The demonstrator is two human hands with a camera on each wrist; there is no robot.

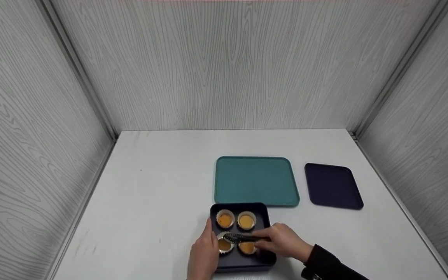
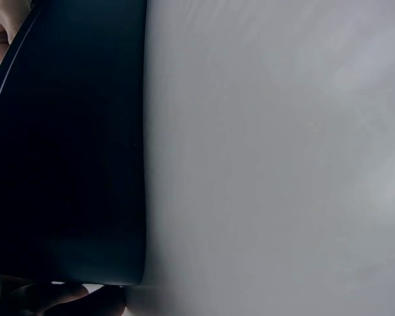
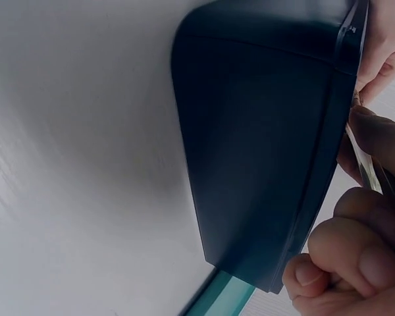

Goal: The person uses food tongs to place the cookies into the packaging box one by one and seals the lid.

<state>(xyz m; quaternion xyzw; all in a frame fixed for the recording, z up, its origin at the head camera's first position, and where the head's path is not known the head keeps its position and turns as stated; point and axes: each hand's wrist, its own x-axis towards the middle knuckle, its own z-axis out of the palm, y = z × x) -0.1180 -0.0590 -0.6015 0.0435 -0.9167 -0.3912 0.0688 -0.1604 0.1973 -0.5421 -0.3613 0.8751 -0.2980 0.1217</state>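
Observation:
A dark, deep box [image 1: 243, 263] stands near the table's front and holds several small yellow-orange tarts in pleated silvery cups. Two of these, a rear left tart [image 1: 224, 220] and a rear right tart [image 1: 246, 222], show fully. My left hand [image 1: 203, 252] grips the box's left wall; its fingertips [image 2: 85, 299] touch the box in the left wrist view. Black tongs [image 1: 239, 237] are held in my right hand [image 1: 284, 241], over the box's right side. Their head lies over the front left tart [image 1: 224, 245], and they partly cover the front right tart [image 1: 247, 248].
Behind the box lies a flat teal tray [image 1: 254, 181], its front edge close to the box's rear. A smaller dark purple tray [image 1: 333, 186] lies to the right of it. Grey wood-grain panels [image 1: 224, 66] rise at the back and both sides of the white table [image 1: 158, 186].

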